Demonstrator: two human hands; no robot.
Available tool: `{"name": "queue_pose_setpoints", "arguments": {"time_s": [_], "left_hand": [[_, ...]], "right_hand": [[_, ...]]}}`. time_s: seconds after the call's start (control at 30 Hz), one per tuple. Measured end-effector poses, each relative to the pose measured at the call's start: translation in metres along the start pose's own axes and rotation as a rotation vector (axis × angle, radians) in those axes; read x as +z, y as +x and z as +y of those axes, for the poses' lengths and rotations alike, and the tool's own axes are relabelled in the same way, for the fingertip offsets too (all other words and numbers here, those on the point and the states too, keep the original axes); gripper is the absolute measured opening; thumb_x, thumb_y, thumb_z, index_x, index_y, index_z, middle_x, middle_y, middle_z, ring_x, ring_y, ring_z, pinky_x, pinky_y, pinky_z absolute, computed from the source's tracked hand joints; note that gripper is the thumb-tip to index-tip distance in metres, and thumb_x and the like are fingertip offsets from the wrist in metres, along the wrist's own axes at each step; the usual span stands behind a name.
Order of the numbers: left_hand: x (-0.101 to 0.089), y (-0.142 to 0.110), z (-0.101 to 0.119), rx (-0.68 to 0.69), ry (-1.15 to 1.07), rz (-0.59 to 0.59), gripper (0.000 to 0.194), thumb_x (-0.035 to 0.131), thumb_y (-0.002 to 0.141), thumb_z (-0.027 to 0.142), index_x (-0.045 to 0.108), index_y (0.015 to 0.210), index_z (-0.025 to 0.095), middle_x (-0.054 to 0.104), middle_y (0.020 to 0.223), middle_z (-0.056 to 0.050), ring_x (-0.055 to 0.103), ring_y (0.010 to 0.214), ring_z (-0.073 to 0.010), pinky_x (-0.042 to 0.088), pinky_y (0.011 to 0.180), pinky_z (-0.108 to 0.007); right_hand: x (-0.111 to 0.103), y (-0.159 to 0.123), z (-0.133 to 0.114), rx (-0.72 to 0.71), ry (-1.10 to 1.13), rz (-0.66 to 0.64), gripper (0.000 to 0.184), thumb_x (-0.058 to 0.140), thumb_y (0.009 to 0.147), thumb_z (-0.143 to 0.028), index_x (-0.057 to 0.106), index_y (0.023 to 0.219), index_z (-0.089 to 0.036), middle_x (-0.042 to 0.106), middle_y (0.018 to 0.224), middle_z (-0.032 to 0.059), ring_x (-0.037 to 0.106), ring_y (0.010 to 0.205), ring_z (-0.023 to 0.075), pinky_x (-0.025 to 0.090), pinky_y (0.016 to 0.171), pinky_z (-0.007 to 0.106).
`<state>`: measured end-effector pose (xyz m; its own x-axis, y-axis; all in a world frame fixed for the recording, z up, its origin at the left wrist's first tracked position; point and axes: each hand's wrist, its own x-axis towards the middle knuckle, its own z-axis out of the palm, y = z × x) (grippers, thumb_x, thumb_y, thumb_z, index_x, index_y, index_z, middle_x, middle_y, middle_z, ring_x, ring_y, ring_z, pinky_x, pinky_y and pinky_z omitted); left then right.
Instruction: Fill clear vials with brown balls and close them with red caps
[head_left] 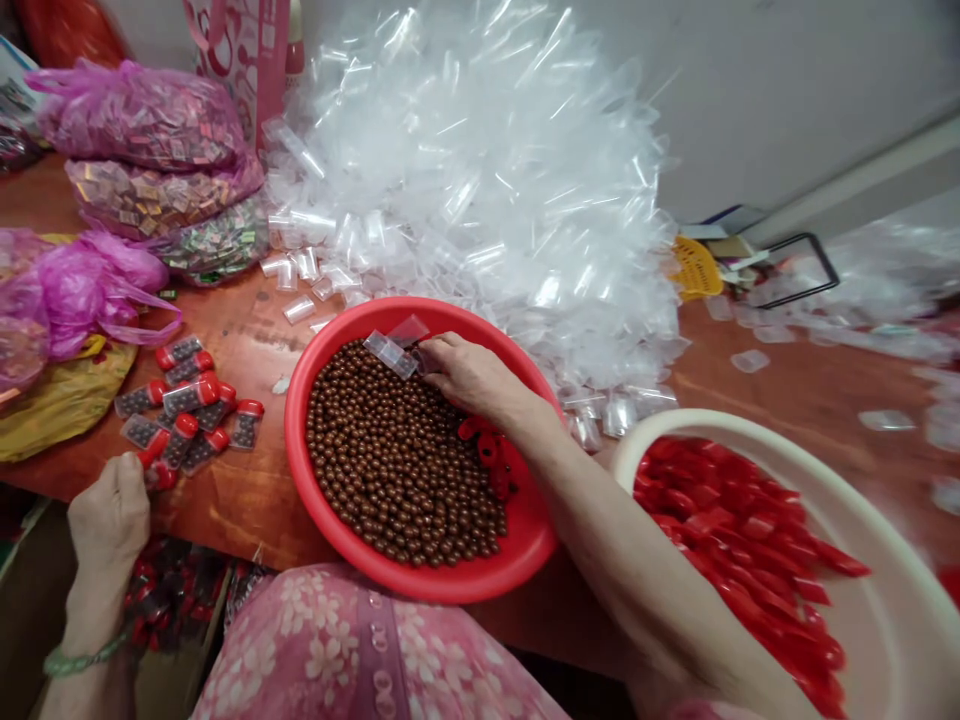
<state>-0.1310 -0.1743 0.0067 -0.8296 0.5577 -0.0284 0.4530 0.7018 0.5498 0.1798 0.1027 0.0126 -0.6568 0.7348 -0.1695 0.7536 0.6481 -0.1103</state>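
Observation:
My right hand (469, 375) reaches into the red basin (300, 470), fingers pinched at a clear plastic container whose outline is partly hidden by them. Two clear plastic containers (390, 355) lie beside the fingertips, on brown round beads (405, 470) that fill much of the basin. Small red plastic pieces (489, 450) rest in the basin below my wrist. My left hand (112, 508) is closed at the table's front edge, beside a loose group of bead-filled clear containers with red caps (191, 395). Whatever its curled fingers hold is hidden.
A big heap of clear plastic containers (487, 170) rises behind the basin. At right, a cream basin (885, 560) holds red plastic parts (735, 540). Filled pink bags (157, 120) stand at left. Below the table edge, a box (180, 680) contains more red-capped containers.

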Motion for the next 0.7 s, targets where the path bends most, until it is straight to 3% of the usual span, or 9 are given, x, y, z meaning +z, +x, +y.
{"name": "queue_pose_setpoints", "arguments": {"time_s": [0.13, 0.27, 0.37, 0.43, 0.53, 0.7], "left_hand": [[-0.007, 0.008, -0.022, 0.018, 0.188, 0.122, 0.021, 0.052, 0.08, 0.034, 0.044, 0.064, 0.024, 0.033, 0.05, 0.004, 0.031, 0.05, -0.0177, 0.021, 0.059, -0.023], [-0.006, 0.009, -0.023, 0.071, 0.225, 0.037, 0.019, 0.05, 0.085, 0.04, 0.048, 0.074, 0.024, 0.035, 0.058, 0.003, 0.033, 0.055, -0.0186, 0.02, 0.062, -0.023], [0.003, 0.016, -0.023, 0.163, 0.224, -0.003, 0.022, 0.046, 0.091, 0.041, 0.048, 0.079, 0.023, 0.04, 0.068, 0.0, 0.039, 0.066, -0.0196, 0.023, 0.066, -0.024], [0.012, 0.023, -0.024, 0.217, 0.228, 0.021, 0.022, 0.046, 0.092, 0.041, 0.05, 0.083, 0.022, 0.044, 0.075, -0.001, 0.043, 0.073, -0.0205, 0.025, 0.068, -0.026], [0.025, 0.037, -0.023, 0.291, 0.231, 0.024, 0.026, 0.045, 0.094, 0.045, 0.052, 0.091, 0.02, 0.047, 0.083, -0.003, 0.046, 0.083, -0.0225, 0.03, 0.074, -0.029], [0.039, 0.053, -0.019, 0.352, 0.189, -0.011, 0.041, 0.04, 0.096, 0.05, 0.054, 0.11, 0.014, 0.047, 0.098, -0.008, 0.046, 0.1, -0.0267, 0.034, 0.088, -0.035]], "right_hand": [[-0.004, 0.003, -0.001, -0.046, -0.007, -0.042, 0.033, 0.058, 0.088, -0.022, 0.064, 0.12, -0.015, 0.065, 0.115, 0.0113, 0.065, 0.099, 0.0225, 0.047, 0.083, 0.03], [-0.013, -0.013, -0.006, -0.034, -0.12, -0.053, 0.025, 0.061, 0.086, -0.025, 0.068, 0.108, -0.015, 0.065, 0.102, 0.0099, 0.066, 0.085, 0.0225, 0.046, 0.071, 0.031], [-0.013, -0.024, -0.017, -0.03, -0.274, -0.126, 0.017, 0.055, 0.086, -0.015, 0.068, 0.095, -0.014, 0.065, 0.094, 0.0118, 0.065, 0.072, 0.0225, 0.04, 0.057, 0.033], [-0.009, -0.028, -0.028, -0.089, -0.305, -0.198, 0.024, 0.045, 0.087, -0.006, 0.069, 0.091, -0.011, 0.066, 0.093, 0.0155, 0.066, 0.071, 0.0247, 0.036, 0.053, 0.034], [-0.001, -0.028, -0.045, -0.167, -0.267, -0.265, 0.031, 0.039, 0.085, 0.001, 0.069, 0.086, -0.01, 0.067, 0.092, 0.0183, 0.067, 0.073, 0.0261, 0.039, 0.054, 0.035], [0.004, -0.029, -0.058, -0.287, -0.151, -0.337, 0.028, 0.046, 0.078, 0.002, 0.069, 0.087, -0.012, 0.067, 0.095, 0.0136, 0.067, 0.076, 0.0218, 0.047, 0.064, 0.032]]}}
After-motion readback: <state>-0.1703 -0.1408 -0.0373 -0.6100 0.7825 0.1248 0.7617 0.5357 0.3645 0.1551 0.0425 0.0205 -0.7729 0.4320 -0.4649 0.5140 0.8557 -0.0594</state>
